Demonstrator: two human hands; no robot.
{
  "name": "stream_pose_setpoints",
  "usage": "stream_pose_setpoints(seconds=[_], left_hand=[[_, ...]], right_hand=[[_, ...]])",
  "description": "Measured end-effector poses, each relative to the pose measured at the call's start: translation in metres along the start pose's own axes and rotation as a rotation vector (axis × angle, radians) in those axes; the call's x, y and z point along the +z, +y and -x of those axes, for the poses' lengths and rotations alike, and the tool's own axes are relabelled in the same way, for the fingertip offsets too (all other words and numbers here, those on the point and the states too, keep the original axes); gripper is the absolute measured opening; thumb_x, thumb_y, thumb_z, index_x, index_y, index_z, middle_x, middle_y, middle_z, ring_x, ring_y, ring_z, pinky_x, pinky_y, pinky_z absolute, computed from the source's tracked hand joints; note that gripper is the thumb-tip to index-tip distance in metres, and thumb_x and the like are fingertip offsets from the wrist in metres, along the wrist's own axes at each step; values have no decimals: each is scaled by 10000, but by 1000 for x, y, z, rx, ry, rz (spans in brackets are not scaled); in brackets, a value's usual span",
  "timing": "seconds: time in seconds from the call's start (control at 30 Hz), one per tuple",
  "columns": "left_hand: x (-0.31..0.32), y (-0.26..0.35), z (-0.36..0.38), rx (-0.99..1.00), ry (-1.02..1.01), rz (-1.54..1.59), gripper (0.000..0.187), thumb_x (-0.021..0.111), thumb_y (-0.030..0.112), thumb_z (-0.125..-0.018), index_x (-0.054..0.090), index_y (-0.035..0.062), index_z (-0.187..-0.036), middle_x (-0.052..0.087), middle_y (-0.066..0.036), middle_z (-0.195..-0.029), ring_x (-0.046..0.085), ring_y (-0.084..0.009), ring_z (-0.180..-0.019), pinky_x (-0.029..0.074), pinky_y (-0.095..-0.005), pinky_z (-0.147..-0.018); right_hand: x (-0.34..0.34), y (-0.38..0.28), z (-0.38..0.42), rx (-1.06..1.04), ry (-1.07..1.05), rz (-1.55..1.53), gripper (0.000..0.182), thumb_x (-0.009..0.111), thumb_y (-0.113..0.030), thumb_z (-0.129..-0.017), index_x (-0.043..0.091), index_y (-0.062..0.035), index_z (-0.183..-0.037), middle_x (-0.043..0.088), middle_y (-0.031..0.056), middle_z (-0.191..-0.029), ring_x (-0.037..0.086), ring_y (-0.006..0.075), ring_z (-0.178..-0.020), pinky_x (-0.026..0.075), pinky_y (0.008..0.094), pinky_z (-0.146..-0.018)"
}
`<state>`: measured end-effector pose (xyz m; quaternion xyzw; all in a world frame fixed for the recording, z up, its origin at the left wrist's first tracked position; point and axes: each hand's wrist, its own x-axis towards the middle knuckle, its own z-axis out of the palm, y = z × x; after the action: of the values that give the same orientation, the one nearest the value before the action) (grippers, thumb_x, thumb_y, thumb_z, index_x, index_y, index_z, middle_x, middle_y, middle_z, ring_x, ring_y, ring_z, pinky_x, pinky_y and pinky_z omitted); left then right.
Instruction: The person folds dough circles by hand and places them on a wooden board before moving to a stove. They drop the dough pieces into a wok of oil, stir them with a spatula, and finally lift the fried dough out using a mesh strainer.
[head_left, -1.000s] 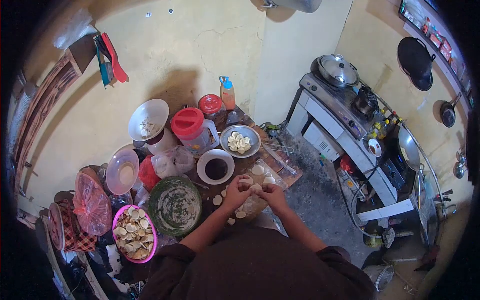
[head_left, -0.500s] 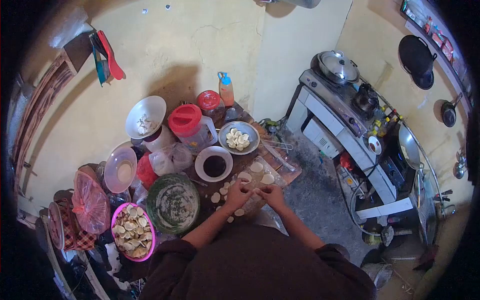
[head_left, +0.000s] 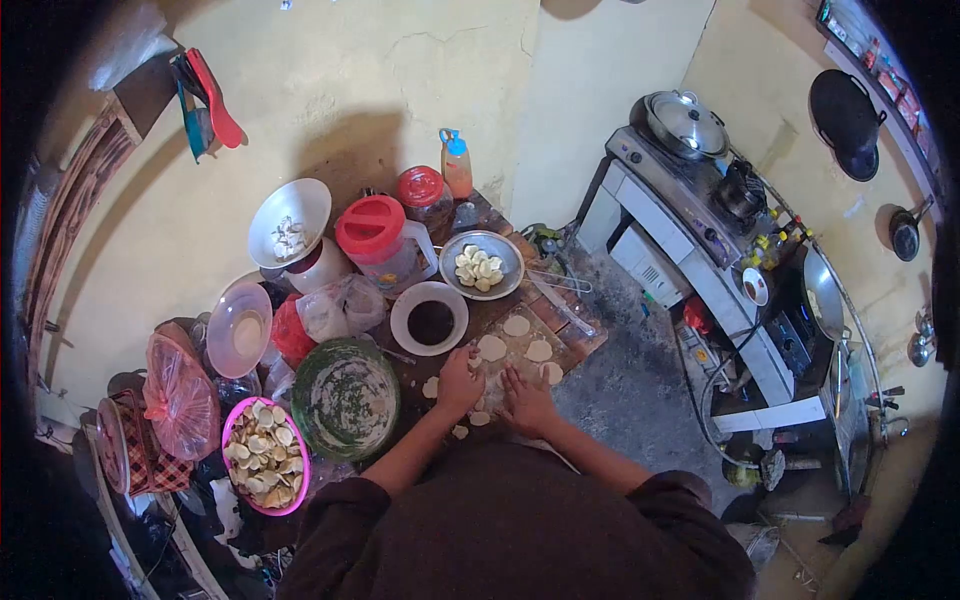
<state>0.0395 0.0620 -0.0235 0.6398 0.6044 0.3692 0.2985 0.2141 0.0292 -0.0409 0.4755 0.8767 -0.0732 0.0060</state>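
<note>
Flat rounds of dough (head_left: 491, 348) lie on a flour-dusted board (head_left: 514, 347), several just beyond the hands and to their right, with others near the left wrist. The left hand (head_left: 460, 385) is over the board's left side, its fingers bent downward; whether they are clamped on a piece of dough cannot be told. The right hand (head_left: 528, 400) lies palm down beside it, well onto the board, fingers apart and pointing forward. The two hands do not touch.

Just beyond the left hand stands a white bowl (head_left: 400, 312) of dark liquid (head_left: 431, 323). Behind the board, a strainer (head_left: 510, 262) holds pale rounds (head_left: 478, 268). Left of the hands on the desk (head_left: 410, 378) are a green basin (head_left: 347, 400) streaked with white and a pink-rimmed basket (head_left: 307, 460) heaped with pale pieces (head_left: 265, 455). Farther back stand a red-lidded jug (head_left: 380, 258), a red-lidded jar (head_left: 424, 195) and a blue-capped bottle (head_left: 457, 172).
</note>
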Motion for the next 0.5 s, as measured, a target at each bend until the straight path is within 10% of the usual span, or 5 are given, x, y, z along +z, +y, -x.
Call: stream_pose_setpoints(seconds=[0.5], left_hand=[[-8,2,1,7,51,4,329,598,16,-689,524,-3,-1009,567,-145,-919,588,-260,-744,473,-359,-694]], right_hand=[[16,0,-10,55,-214,-37,725,290,-509,-892,190,15,-1384,78,155,-1483,113,283,-1369,52,701,-971]])
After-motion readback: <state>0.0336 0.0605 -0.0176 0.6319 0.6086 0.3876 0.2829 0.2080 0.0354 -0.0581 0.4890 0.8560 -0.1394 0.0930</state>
